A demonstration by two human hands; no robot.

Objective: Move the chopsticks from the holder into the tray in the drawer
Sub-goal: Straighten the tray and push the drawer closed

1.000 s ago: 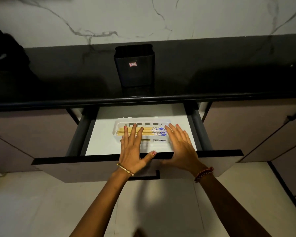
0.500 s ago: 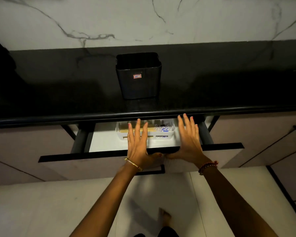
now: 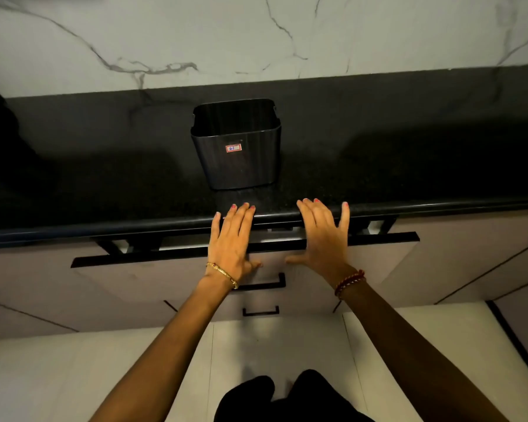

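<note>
The black holder [image 3: 237, 144] stands on the dark countertop [image 3: 409, 166] with no chopsticks showing in it. Below it the drawer [image 3: 153, 278] is almost fully in, only a narrow gap left at its top edge. The tray and chopsticks are hidden inside. My left hand [image 3: 230, 242] and my right hand [image 3: 323, 239] lie flat against the drawer front, fingers spread and reaching up over the counter edge, thumbs on the panel above the black handle [image 3: 265, 284]. Neither hand holds anything.
A white marble-pattern wall [image 3: 256, 35] rises behind the counter. Closed cabinet fronts flank the drawer, and a second handle [image 3: 260, 312] sits on the drawer below. Pale floor tiles [image 3: 43, 376] lie beneath, with dark clothing [image 3: 272, 397] at the bottom edge.
Both hands pushed the drawer inward from wide open to nearly shut. The tray with chopsticks went out of sight under the counter.
</note>
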